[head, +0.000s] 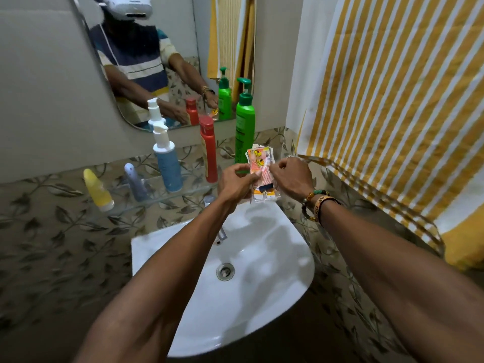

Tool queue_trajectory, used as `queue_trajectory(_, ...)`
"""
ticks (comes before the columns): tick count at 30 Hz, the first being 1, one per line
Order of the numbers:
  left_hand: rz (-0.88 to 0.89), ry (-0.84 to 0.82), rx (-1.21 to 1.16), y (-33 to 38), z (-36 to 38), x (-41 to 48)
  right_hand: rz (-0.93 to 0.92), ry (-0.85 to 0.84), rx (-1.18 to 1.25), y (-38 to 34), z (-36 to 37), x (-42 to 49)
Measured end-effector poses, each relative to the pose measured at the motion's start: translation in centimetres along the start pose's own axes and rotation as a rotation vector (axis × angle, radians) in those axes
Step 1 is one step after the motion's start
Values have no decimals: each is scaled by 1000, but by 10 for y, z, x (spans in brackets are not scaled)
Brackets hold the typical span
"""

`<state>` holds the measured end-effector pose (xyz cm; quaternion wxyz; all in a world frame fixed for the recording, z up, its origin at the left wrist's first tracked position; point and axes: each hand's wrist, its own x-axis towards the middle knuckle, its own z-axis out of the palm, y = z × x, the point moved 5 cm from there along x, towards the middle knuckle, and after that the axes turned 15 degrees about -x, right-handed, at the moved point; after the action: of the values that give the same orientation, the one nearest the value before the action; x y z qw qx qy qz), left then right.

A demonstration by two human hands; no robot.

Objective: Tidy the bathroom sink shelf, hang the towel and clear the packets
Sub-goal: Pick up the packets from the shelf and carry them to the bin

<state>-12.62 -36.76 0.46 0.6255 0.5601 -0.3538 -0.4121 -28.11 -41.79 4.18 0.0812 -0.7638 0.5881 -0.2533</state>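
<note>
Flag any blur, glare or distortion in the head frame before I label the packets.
Head view: wide-angle bend curves the mirror and striped towel; the packets, pinched by left hand and right hand, are slightly blurred, print unreadable; soft arm shadows and mild sheen on the sink.

The packets [260, 163] are partly covered by the left hand [235, 179] and right hand [292, 176], and their print is too blurred to read. The tap [222, 233] shows only in bits past the left forearm [162, 271]. The right end of the glass shelf [146, 195] is hidden behind the hands. The striped towel [392, 100] runs off the top and right edges. Labels on the green pump bottle [245, 127] and red bottle [209, 150] are illegible.
</note>
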Motion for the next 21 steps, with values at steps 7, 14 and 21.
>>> queue_trajectory(7,101,147,1,8,-15,-20,-70,37,181,-6,16,-2)
queue_trajectory(14,90,220,45,12,-29,-39,-106,3,285,-16,20,-17)
queue_trajectory(21,119,265,10,23,-46,-62,-168,-16,329,-33,10,-32)
